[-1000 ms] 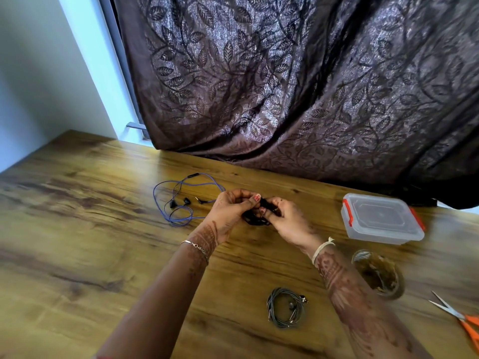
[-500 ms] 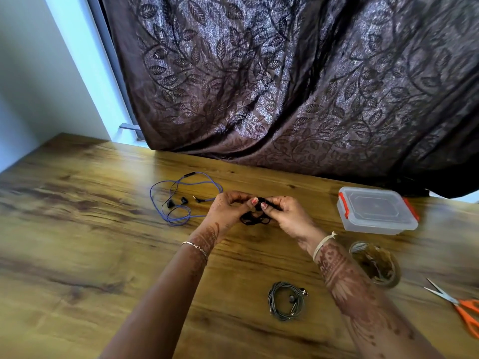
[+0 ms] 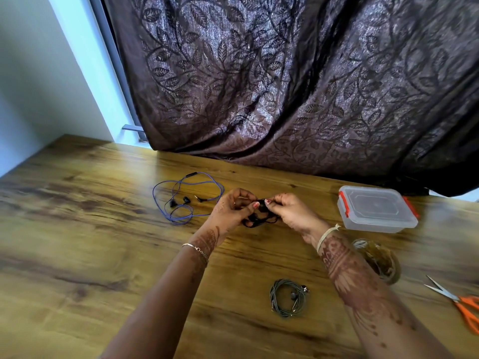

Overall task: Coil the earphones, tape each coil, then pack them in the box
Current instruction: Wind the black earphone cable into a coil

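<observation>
Beside the clear lidded box (image 3: 375,211) on the wooden table (image 3: 77,229), left hand (image 3: 228,213) and right hand (image 3: 293,213) pinched black earphones (image 3: 260,216).

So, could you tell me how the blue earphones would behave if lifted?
The blue earphones would probably droop limply: their thin cord lies in slack, uneven loops. Probably light too. Being untaped, the loops may well tangle.

On table (image 3: 77,229): loose earphones (image 3: 186,200) L; box (image 3: 375,209) R, prob. tape roll (image 3: 378,260) before it; coiled earphones (image 3: 287,297) front-centre.
</observation>
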